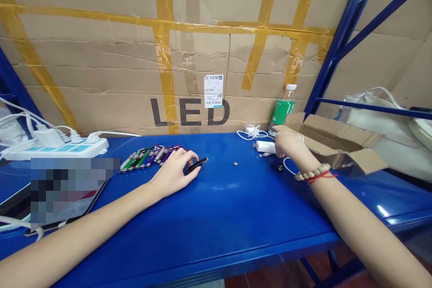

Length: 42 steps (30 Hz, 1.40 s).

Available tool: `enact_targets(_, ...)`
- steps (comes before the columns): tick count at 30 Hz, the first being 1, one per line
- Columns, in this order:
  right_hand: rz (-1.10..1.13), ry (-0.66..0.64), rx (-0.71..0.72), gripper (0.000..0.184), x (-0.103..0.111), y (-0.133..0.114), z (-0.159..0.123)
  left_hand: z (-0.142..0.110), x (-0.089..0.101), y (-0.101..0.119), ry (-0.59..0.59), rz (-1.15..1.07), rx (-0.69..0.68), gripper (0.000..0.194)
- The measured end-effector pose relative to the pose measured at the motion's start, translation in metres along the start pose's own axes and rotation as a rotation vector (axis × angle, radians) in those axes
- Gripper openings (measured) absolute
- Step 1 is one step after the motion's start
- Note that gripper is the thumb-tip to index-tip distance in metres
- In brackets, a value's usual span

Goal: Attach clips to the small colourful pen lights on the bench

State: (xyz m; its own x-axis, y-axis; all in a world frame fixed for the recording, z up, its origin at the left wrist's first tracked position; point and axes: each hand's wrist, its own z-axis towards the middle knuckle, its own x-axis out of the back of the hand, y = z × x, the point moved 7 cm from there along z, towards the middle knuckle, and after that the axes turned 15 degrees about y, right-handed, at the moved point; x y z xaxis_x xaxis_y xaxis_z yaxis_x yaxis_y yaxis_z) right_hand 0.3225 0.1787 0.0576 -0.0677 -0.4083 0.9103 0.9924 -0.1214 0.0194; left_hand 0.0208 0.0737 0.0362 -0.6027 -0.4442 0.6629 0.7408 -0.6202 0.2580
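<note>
The thing in the left hand (pixel 175 172) is a slim black tube (pixel 198 164), smooth and pen-shaped, with a bright metal tip. Close by the knuckles lies a row of small metal cylinders (pixel 145 157) in green, blue, silver and purple, all shiny and packed side by side. A tiny round disc (pixel 235 164) with a metallic gleam sits alone between the hands.

The bench (pixel 209 225) is glossy blue and catches the light in pale streaks. Behind it stands a tall sheet of creased brown cardboard (pixel 118 63), crossed with shiny yellow tape (pixel 164 54) and printed "LED" in heavy black. A blue metal frame (pixel 332 63) rises at the side. A loaded white power strip (pixel 96 146) and a tablet (pixel 81 202) take up the left; a clear bottle (pixel 282 110) with a green label stands by an open cardboard box (pixel 337 139) on the right.

The left forearm lies low across the bench, its fingers curled narrow around the tube, which tilts up and away. The right arm reaches far forward, a beaded bracelet (pixel 313 173) at the wrist. That right hand (pixel 290 143) is bent down beside a white plug adapter (pixel 265 146) — its fingers are hidden, so I can't tell what they hold.
</note>
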Motion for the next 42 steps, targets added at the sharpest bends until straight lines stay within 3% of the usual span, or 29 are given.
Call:
enact_targets(4,-0.117,-0.245,-0.118,0.015,0.006,0.002,-0.014,0.000,0.000,0.000,0.007,-0.003,0.002,0.017)
enact_targets(6,-0.084,-0.431,-0.125,0.012,0.005,-0.003,-0.027,0.000,0.000,0.000,0.003,0.004,-0.010,0.017)
enact_targets(9,0.021,-0.589,-0.117,0.014,0.006,-0.014,-0.045,0.000,0.000,0.000,0.000,0.016,-0.023,0.016)
enact_targets(17,0.147,-0.659,-0.105,0.027,0.001,-0.019,-0.054,0.000,-0.001,0.000,-0.004,-0.017,-0.032,0.016)
enact_targets(21,0.332,-0.706,-0.032,0.038,-0.009,-0.019,-0.050,0.000,-0.001,0.000,-0.001,-0.016,-0.015,0.017)
enact_targets(26,0.539,-0.608,0.251,0.034,-0.007,-0.051,-0.046,0.000,-0.001,-0.001,-0.003,-0.018,-0.021,0.018)
enact_targets(34,0.692,-0.296,0.654,0.025,0.007,-0.122,-0.065,0.001,-0.003,-0.002,0.001,0.006,-0.046,0.018)
enact_targets(38,0.699,-0.164,0.775,0.023,0.012,-0.133,-0.072,0.001,-0.003,-0.001,-0.004,0.005,-0.055,0.018)
enact_targets(42,0.639,-0.056,0.776,0.024,0.018,-0.129,-0.066,0.001,-0.002,-0.001,-0.002,-0.005,-0.039,0.017)
